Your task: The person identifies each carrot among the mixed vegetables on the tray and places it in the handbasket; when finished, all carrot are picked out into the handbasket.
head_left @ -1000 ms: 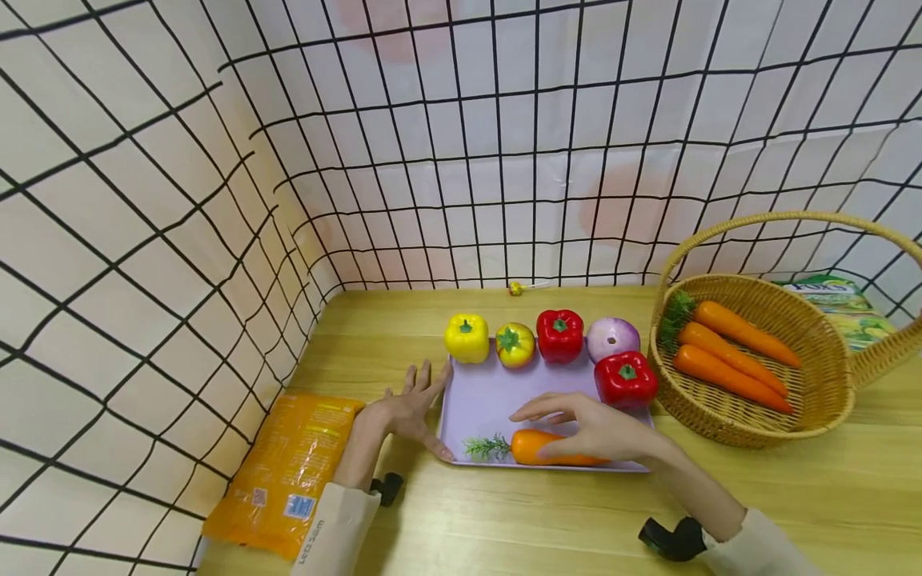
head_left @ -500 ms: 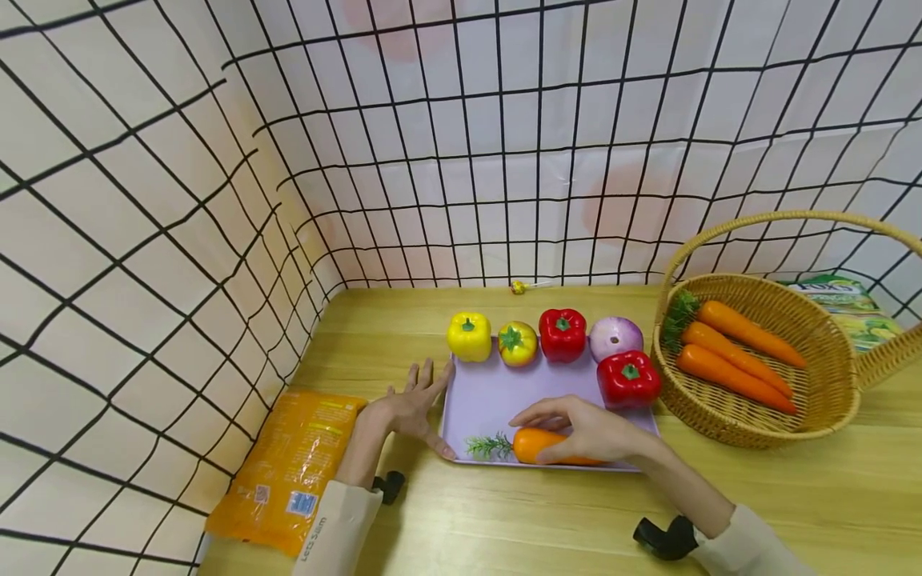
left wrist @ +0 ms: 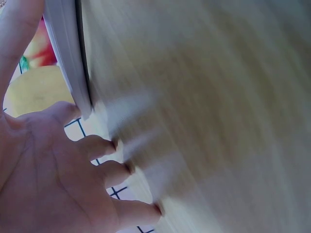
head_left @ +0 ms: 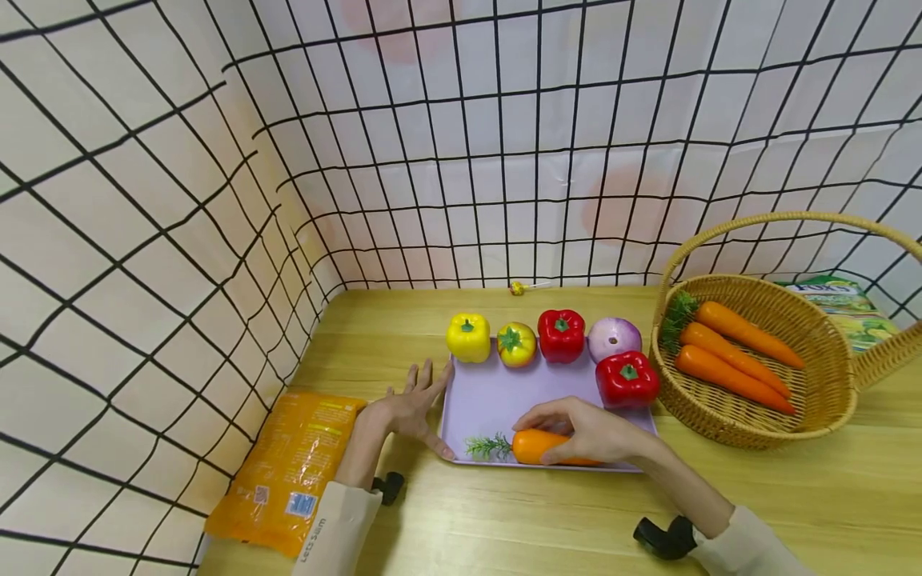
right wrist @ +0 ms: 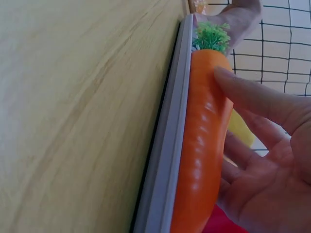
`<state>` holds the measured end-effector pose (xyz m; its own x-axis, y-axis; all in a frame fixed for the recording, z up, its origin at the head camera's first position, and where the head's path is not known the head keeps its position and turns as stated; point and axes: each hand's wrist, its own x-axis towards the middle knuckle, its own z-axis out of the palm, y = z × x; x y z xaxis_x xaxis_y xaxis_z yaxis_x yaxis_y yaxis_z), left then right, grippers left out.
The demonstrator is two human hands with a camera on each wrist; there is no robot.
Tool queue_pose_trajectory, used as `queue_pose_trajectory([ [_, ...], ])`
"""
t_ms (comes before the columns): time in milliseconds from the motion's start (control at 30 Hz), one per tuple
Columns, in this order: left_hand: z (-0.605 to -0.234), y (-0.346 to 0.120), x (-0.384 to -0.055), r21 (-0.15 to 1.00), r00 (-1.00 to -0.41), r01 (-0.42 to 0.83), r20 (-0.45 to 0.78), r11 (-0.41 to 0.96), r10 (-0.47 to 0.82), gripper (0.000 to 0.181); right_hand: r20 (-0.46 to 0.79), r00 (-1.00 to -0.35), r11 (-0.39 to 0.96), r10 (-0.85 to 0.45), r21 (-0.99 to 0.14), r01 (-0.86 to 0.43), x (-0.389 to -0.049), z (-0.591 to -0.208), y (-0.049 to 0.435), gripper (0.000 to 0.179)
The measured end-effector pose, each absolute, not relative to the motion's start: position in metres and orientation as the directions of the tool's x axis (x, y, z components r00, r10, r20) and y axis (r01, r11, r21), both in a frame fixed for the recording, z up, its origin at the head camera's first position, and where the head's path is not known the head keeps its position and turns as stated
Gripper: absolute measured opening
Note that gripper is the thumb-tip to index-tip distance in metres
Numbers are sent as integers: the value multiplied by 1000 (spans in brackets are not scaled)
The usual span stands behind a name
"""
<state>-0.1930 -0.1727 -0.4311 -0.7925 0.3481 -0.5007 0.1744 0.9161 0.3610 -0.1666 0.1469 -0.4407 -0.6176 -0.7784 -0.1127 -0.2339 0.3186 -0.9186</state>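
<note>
An orange carrot (head_left: 533, 446) with a feathery green top lies along the near edge of a lilac tray (head_left: 479, 400). My right hand (head_left: 601, 432) grips it from above: the thumb presses its near side, as the right wrist view shows, and the curled fingers sit behind it. My left hand (head_left: 410, 412) has its fingers spread at the tray's left side, thumb at the near left corner and fingertips down on the table. Along the tray's far edge stand a yellow bell pepper (head_left: 468, 338), a yellow-red tomato-like fruit (head_left: 516, 344), a red bell pepper (head_left: 561, 336) and a purple onion (head_left: 613, 339).
Another red bell pepper (head_left: 627, 379) sits at the tray's right side. Beyond it, a wicker basket (head_left: 749, 438) with a tall handle holds 3 carrots (head_left: 735, 360). Behind that lies a green packet (head_left: 835, 296). An orange bag (head_left: 288, 472) is by the left forearm; a lollipop (head_left: 517, 288) lies near the wall.
The right hand's fingers have curled in slightly over the carrot, and that hand has shifted a little to the left. The left hand stays in place at the tray.
</note>
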Motion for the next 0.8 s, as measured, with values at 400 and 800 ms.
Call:
queue_pose_trajectory([
  [400,-432,-173,-194,361,-790,183,-500,914,355,145,-152,-647,421,-748,-861,-284,-172,-441,149,42],
  [800,-431,-172,-194,362,-791,185,-497,914,357,145,-137,-672,432,-728,-852,-295,-171,-434,155,40],
])
